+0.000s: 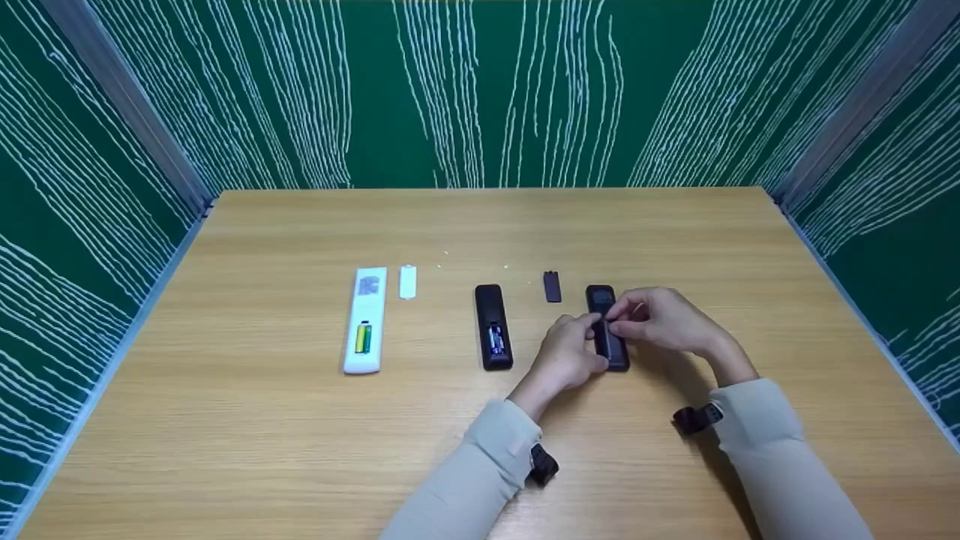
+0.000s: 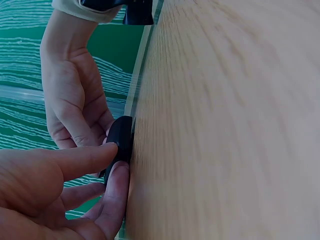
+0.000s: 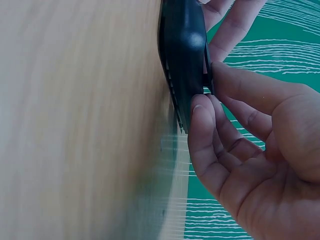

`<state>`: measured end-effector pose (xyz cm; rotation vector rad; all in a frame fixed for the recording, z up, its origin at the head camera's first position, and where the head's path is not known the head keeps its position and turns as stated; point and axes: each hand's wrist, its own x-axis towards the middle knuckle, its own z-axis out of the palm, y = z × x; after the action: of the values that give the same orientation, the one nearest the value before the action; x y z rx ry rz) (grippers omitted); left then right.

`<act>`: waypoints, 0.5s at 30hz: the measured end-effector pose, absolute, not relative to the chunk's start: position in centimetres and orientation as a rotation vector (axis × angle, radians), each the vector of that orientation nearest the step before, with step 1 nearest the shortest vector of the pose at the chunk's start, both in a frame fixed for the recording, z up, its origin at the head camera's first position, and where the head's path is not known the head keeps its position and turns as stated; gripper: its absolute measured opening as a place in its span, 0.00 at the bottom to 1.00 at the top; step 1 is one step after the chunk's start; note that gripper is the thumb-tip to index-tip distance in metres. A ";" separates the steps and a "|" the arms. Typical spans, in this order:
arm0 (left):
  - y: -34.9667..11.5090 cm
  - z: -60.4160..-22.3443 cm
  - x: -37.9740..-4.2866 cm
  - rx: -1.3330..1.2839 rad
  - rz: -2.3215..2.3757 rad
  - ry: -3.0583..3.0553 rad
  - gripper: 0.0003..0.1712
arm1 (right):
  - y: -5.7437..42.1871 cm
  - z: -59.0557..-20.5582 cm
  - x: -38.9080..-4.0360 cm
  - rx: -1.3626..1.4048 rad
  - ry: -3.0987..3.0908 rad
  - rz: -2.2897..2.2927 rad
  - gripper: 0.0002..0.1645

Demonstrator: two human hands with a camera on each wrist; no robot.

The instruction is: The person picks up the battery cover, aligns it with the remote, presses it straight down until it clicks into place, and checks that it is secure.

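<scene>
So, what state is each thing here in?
White remote: open, yellow-green batteries inside.
White cover: off, beside the white remote.
Middle black remote: open, purple-blue batteries inside.
Small dark cover: off, lying loose.
Right black remote: held by the left hand; any batteries hidden.
Thin dark piece: raised from that remote, pinched by the right hand.

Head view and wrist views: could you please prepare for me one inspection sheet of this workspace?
Surface: wood-grain table.
Job's things: white remote and middle black remote, each with batteries exposed; right black remote, in hand; loose white cover and loose black cover.
Clutter: a few tiny pale specks.
Left hand: holds the right black remote.
Right hand: pinches the raised cover of that remote.
Cables: nothing seen.
Surroundings: green walls with white wavy lines.
</scene>
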<state>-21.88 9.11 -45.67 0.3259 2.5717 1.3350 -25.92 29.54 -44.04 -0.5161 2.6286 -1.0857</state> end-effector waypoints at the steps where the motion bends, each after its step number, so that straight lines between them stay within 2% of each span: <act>1: 9.1 -45.7 -21.9 0.325 1.334 2.571 0.43 | 29.5 -44.0 -25.9 -0.520 2.632 -1.082 0.07; 15: 9.3 -45.7 -21.9 0.312 1.315 2.580 0.43 | 29.4 -43.9 -25.9 -0.485 2.647 -1.061 0.08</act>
<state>-21.95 9.27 -45.68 0.3119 2.5796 1.3153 -25.89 29.40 -43.86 -0.4853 2.6468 -1.0608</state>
